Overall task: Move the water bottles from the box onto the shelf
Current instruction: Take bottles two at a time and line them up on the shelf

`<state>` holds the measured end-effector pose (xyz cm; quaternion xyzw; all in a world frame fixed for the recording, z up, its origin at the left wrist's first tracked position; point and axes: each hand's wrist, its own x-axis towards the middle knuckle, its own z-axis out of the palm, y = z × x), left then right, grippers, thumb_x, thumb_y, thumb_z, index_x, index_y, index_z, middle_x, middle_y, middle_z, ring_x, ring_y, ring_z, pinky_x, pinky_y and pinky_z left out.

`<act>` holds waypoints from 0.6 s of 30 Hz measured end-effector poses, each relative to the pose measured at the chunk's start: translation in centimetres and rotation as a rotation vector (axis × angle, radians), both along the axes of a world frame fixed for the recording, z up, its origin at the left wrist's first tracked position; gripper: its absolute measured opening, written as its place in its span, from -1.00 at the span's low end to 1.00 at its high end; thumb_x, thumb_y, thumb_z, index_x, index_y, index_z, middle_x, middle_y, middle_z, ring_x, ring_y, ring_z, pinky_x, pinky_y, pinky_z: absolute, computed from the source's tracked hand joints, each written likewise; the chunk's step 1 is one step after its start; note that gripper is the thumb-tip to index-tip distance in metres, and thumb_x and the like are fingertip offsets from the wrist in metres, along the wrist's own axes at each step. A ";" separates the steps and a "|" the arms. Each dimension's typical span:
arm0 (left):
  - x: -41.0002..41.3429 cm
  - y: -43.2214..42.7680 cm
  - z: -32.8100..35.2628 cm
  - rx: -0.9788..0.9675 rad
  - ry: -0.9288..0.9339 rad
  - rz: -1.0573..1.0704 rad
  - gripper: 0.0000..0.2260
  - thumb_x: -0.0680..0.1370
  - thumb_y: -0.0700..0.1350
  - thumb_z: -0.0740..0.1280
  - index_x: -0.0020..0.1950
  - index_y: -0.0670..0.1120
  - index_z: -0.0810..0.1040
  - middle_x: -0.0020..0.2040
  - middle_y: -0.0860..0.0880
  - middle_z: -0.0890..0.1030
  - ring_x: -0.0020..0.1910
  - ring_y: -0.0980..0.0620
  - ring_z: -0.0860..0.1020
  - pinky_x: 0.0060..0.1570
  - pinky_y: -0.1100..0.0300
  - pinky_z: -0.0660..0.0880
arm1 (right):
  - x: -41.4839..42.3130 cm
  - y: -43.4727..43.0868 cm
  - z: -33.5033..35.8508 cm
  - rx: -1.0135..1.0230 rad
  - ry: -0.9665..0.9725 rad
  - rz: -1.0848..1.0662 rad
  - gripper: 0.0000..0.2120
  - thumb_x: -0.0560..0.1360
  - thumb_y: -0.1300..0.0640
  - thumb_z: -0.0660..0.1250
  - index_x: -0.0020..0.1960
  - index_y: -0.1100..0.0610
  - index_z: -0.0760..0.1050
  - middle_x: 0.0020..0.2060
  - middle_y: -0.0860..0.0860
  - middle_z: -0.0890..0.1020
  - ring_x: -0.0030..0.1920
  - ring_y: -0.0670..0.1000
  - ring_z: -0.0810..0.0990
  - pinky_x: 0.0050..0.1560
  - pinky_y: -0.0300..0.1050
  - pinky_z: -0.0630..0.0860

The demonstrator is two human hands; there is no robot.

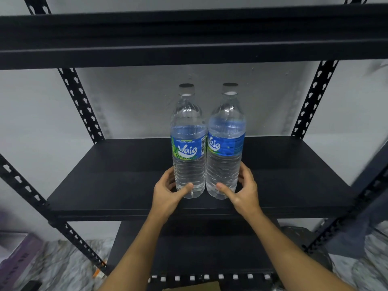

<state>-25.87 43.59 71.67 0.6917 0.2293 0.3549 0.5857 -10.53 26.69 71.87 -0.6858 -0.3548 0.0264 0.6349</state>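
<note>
Head view, stock entry.

Step in hand, as judged: setting a pair of bottles down on the shelf.

1. Left clear plastic water bottle with a blue label (189,143): upright on the black metal middle shelf board (294,175), towards its near edge, touching its neighbour. The left grip (168,192), a bare hand, grasps the base, with the thumb across the near face and the fingers curled round the left side.
2. Right clear plastic water bottle with a blue label (225,143): upright on the same board. The right grip (243,190) grasps its base in mirror fashion.
3. Middle shelf board holds the two bottles. The black upper shelf board (189,38) is seen from beneath, so its contents are hidden.
4. Tan cardboard edge (195,287) at the near bottom of the frame, probably the box. Its contents are out of view.

Next move, as judged: both grips should let go evenly so neither bottle tips. Sliding the pair farther back first would be prudent, since they stand close to the near edge. After that comes the return to the box.
</note>
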 end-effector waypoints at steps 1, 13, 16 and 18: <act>0.0 0.0 0.0 0.004 0.004 -0.002 -0.34 0.27 0.02 0.61 0.32 -0.08 0.52 0.15 -0.04 0.69 0.17 -0.01 0.64 0.26 0.00 0.53 | 0.2 -0.1 0.0 0.007 0.010 0.027 -0.16 0.27 -0.12 0.55 0.45 0.07 0.30 0.28 -0.04 0.53 0.22 -0.05 0.57 0.21 -0.08 0.54; 0.0 -0.1 0.3 0.028 0.015 -0.010 -0.34 0.28 0.04 0.59 0.34 -0.08 0.50 0.15 -0.01 0.68 0.18 0.04 0.64 0.26 0.02 0.53 | -0.3 1.0 0.2 -0.144 -0.047 -0.065 0.07 0.05 -0.36 0.57 0.39 -0.10 0.12 0.24 -0.14 0.25 0.32 -0.06 0.38 0.28 -0.09 0.41; 0.0 -0.1 0.4 0.029 0.016 -0.010 -0.33 0.28 0.04 0.59 0.34 -0.08 0.50 0.15 0.00 0.68 0.17 0.04 0.64 0.26 0.03 0.53 | -0.4 1.1 0.3 -0.152 -0.030 -0.089 0.04 0.06 -0.26 0.62 0.37 -0.11 0.13 0.25 -0.14 0.29 0.30 -0.08 0.42 0.27 -0.01 0.46; 0.0 -0.1 0.4 0.026 0.016 -0.008 -0.33 0.28 0.04 0.59 0.34 -0.08 0.50 0.16 -0.01 0.68 0.18 0.03 0.64 0.27 0.03 0.53 | -0.4 1.1 0.3 -0.140 -0.031 -0.107 -0.01 0.08 -0.21 0.63 0.36 -0.13 0.16 0.24 -0.14 0.33 0.26 -0.10 0.45 0.25 0.00 0.50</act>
